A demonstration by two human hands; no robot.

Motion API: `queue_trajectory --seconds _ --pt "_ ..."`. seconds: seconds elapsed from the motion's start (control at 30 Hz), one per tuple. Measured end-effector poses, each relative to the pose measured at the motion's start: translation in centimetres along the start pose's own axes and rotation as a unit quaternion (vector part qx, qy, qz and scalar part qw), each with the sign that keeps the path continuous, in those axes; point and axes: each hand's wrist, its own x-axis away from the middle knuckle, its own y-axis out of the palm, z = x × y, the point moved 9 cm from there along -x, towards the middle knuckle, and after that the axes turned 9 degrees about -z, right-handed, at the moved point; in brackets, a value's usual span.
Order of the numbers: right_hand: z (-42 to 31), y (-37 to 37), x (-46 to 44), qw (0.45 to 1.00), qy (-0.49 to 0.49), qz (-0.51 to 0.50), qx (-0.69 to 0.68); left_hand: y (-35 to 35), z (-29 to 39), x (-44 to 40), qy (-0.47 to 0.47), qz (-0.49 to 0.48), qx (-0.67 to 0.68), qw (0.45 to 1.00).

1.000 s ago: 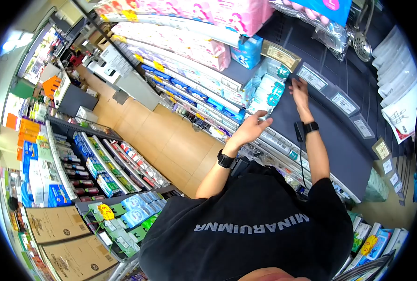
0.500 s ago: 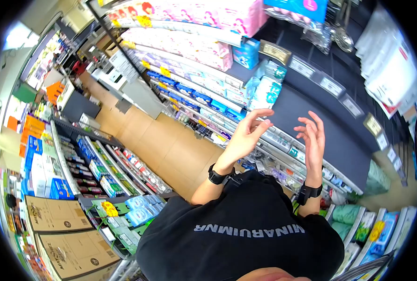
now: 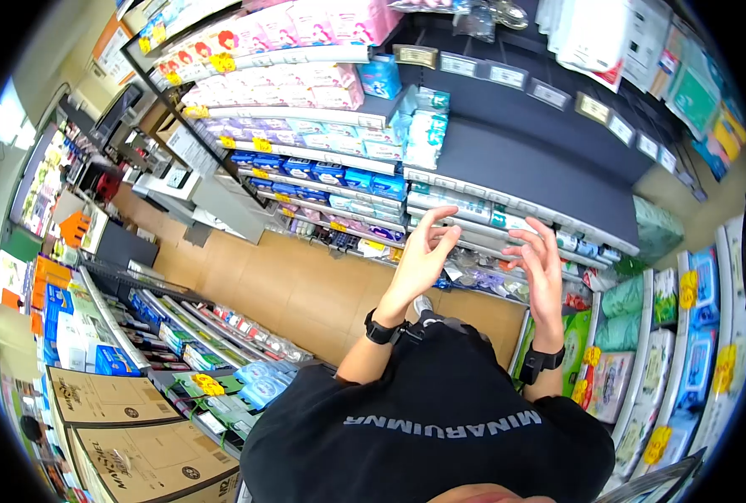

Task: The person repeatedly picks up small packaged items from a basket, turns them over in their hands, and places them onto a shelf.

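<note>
Packs on the shelf, both hands holding nothing

The white-and-teal packs stand at the left end of the dark shelf, beyond the fingertips. The left hand is the nearer to them, thumb and fingers parted with nothing between. The right hand is raised beside it, fingers spread and lightly curled, also grasping nothing. Neither seems to touch any goods, though the gap down to the lower shelves is hard to judge from above.

By the look of it, this is a moment between contacts, hands poised and roughly facing each other. Any reach to the packs would call for carrying the left hand forward and over the shelf's front edge, fingers kept apart.

That edge crosses the view ahead of both hands, and a row of price tags limits the height at the back. Side shelves come near the right forearm, so its elbow likely has less room; the floor spreads out to the left, leaving freer movement there.
</note>
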Motion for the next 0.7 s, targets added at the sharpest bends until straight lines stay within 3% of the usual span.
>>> queue_trajectory --seconds 0.13,0.7 --pt "-1.6 0.0 6.9 0.999 -0.003 0.036 -0.005 2.6 0.1 4.0 -0.028 -0.009 -0.004 1.0" --pt "-8.4 -2.8 29.8 0.967 -0.06 0.247 0.006 18.4 0.1 14.4 -0.075 -0.232 0.039 0.969"
